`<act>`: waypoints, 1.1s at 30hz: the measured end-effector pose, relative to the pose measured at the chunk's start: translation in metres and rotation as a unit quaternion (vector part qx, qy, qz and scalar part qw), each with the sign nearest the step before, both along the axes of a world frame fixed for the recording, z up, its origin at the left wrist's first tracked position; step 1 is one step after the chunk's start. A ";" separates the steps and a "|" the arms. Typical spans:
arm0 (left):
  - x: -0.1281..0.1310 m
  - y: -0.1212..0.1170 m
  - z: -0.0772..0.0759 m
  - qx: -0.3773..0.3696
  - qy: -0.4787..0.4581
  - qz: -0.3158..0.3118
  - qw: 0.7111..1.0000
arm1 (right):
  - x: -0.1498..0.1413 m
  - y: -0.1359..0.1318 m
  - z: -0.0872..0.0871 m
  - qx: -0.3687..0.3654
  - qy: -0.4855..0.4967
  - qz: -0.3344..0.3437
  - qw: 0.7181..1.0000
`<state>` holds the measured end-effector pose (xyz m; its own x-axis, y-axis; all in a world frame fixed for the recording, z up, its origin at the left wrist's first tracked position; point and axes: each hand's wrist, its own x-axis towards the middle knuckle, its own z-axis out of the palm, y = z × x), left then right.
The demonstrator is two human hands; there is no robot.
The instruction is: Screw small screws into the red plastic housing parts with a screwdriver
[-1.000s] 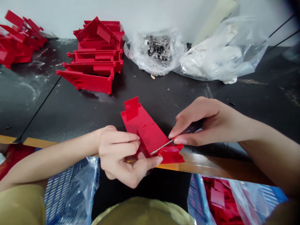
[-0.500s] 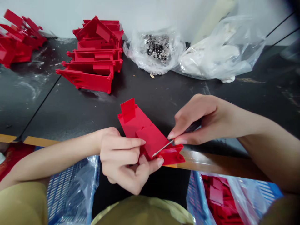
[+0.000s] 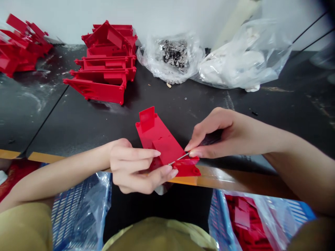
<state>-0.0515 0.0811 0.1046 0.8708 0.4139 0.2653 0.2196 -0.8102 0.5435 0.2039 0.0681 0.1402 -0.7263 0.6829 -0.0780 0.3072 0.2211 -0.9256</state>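
Observation:
A flat red moulded plastic part (image 3: pixel 159 139) with a raised tab at its far end lies across the table's front edge. My left hand (image 3: pixel 133 167) is shut around its near side, and the fingers hide part of it. My right hand (image 3: pixel 217 134) pinches a thin metal pick (image 3: pixel 179 159) between thumb and fingertips. The pick's dark handle (image 3: pixel 211 138) is mostly hidden in that hand. Its shaft runs along the red part's near end, and the tip disappears against the red plastic.
Stacked red parts (image 3: pixel 104 66) and a red pile (image 3: pixel 21 45) stand on the dark table (image 3: pixel 65 118). Behind are bags of black bits (image 3: pixel 174 55) and white items (image 3: pixel 235 64). Below the wood-trimmed edge (image 3: pixel 230 179) are blue crates (image 3: pixel 78 216), one holding red parts (image 3: pixel 243 219).
The red part has risen slightly and tilted in my left hand, whose fingers have moved up with it. The metal pick's tip has shifted up along the part.

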 end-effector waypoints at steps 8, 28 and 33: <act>0.008 0.010 0.014 -0.058 0.070 -0.128 0.988 | -0.003 -0.007 -0.008 -0.136 -0.032 -0.061 0.988; 0.009 0.017 -0.030 0.052 -0.007 -0.193 0.980 | 0.041 0.010 -0.017 -0.096 0.017 -0.177 0.979; 0.011 0.012 -0.026 0.109 0.031 -0.172 0.979 | 0.052 -0.010 -0.032 -0.016 -0.025 -0.166 0.986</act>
<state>-0.0408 0.0929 0.0789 0.9661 0.0336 0.2560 -0.0587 -0.9370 0.3445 0.2563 0.0586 0.1077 -0.4573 0.8793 -0.1328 0.4023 0.0714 -0.9127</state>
